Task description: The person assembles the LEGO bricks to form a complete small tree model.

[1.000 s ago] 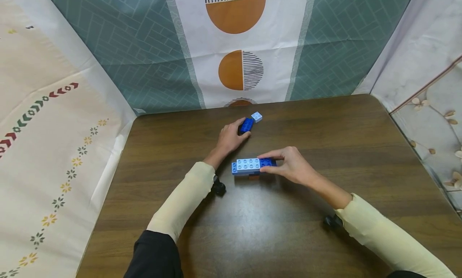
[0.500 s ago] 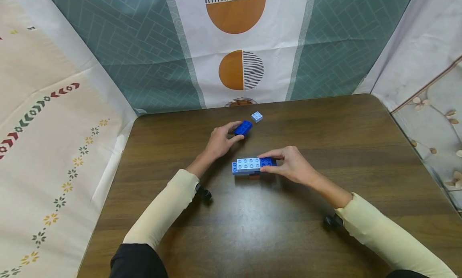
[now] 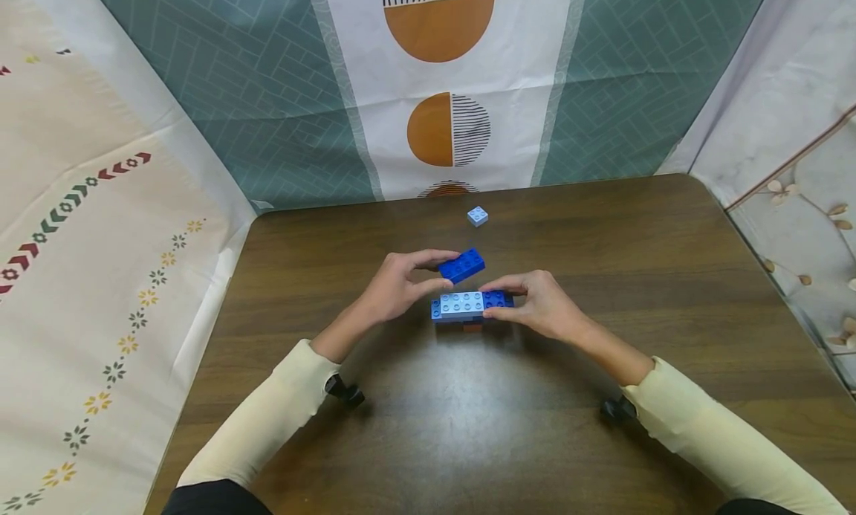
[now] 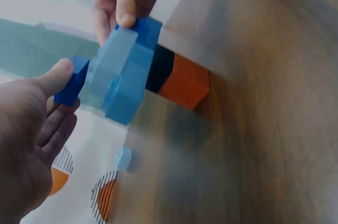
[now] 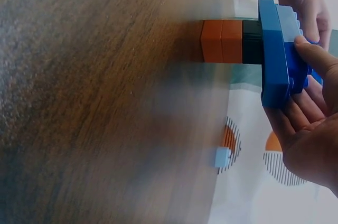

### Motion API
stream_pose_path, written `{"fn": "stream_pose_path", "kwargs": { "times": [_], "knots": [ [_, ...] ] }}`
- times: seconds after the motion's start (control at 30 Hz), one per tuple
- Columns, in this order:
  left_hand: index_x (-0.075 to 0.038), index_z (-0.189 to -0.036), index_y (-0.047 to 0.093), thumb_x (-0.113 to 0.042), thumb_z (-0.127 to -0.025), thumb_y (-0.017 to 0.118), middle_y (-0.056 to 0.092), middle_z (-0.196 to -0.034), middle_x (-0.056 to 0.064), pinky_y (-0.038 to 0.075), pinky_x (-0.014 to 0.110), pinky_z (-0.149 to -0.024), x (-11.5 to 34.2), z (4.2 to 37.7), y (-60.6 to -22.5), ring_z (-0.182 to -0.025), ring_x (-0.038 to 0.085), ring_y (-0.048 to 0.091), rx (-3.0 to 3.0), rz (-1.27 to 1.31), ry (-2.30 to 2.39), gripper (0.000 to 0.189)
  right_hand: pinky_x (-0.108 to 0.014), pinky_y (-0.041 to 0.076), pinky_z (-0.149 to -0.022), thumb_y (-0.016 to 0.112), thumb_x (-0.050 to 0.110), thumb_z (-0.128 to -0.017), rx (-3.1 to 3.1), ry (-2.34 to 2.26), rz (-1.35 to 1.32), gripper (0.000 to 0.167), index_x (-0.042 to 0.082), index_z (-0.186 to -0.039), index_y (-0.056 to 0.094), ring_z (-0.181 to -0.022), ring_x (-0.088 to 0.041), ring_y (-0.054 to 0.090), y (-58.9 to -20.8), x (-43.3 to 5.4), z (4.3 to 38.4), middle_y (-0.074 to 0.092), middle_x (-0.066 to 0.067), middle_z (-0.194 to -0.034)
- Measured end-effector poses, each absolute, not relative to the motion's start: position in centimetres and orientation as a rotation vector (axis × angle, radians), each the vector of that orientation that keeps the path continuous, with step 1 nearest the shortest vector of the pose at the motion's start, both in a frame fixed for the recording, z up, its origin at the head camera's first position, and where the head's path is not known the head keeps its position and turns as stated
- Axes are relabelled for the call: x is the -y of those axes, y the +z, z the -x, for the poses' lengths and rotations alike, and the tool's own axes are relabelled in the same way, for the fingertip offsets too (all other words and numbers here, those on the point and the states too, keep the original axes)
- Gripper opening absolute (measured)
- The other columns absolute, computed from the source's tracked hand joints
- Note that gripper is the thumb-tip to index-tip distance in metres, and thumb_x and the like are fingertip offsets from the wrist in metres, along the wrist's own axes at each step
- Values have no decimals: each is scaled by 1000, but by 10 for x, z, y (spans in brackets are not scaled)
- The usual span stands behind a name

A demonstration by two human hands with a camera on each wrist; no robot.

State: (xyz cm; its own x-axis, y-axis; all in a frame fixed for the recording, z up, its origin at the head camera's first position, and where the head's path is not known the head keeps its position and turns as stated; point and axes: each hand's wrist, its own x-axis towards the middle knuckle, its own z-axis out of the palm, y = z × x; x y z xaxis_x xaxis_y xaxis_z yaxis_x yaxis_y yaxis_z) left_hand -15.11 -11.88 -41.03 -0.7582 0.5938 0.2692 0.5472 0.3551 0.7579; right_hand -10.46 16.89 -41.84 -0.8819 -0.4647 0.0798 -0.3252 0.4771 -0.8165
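Observation:
My left hand (image 3: 394,286) pinches a dark blue toy brick (image 3: 462,266) between thumb and fingers, held just behind and above a brick structure. The structure has a light blue brick (image 3: 461,302) and a dark blue brick (image 3: 496,299) side by side on top of a longer blue brick (image 5: 274,57). Beneath them a narrow column of a black brick (image 5: 252,42) and orange bricks (image 5: 222,42) stands on the table. My right hand (image 3: 545,307) grips the structure's right end, thumb on the near side and fingers on the far side.
A small light blue brick (image 3: 478,216) lies near the far edge of the brown wooden table (image 3: 602,240). Patterned cloth (image 3: 267,91) hangs behind the table and along both sides.
The left hand has lifted the dark blue brick from beside the small light blue one and brought it nearer, over toward the structure. The right hand has stayed in place.

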Motion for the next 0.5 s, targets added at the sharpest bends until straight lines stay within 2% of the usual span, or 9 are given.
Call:
{"fn": "stream_pose_path", "kwargs": {
  "times": [0.13, 0.27, 0.5],
  "knots": [
    [-16, -141, 70, -21, -96, 82, 73, -134, 1, 55, 41, -104, 120, 140, -406, -118, 16, 71, -2482, -1141, 1384, 47, -56, 54, -102, 91, 18, -88, -2573, -1379, 687, 42, 3, -125, 78, -117, -33, 72, -418, -168, 104, 76, -14, -124],
    [-14, -140, 71, -19, -96, 81, 74, -132, 2, 54, 40, -104, 118, 132, -405, -117, 15, 71, -2408, -1201, 1387, 46, -54, 54, -102, 91, 16, -87, -2575, -1393, 691, 49, -4, -129, 73, -118, -36, 72, -419, -168, 103, 74, -20, -127],
    [-12, -141, 70, -17, -98, 79, 72, -135, 3, 55, 39, -103, 114, 127, -408, -121, 13, 69, -2377, -1258, 1323, 45, -52, 56, -100, 90, 12, -87, -2570, -1416, 724, 47, -4, -128, 72, -115, -33, 73, -420, -168, 104, 75, -18, -122]
  ]
}}
